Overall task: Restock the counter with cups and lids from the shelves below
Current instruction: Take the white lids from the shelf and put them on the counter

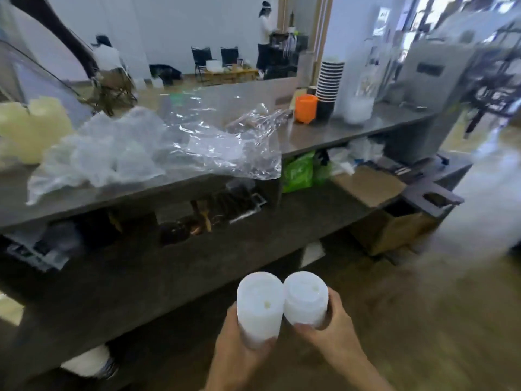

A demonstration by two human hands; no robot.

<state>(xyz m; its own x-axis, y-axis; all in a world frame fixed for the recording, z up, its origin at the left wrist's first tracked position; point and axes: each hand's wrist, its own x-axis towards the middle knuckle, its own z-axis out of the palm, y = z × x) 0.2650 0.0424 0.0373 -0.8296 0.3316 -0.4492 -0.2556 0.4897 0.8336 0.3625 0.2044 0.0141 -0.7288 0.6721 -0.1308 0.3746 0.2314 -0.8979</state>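
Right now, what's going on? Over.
Left hand holds left stack. Right hand holds right stack. Plastic wrap clutters counter.

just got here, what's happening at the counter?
A person stands in front of the counter, holding two white stacks, apparently lids. The left hand grips the left stack and the right hand grips the right stack. Both stacks are below counter height, not yet set down. Crumpled clear plastic wrap covers much of the countertop, and a stack of dark cups stands farther along.
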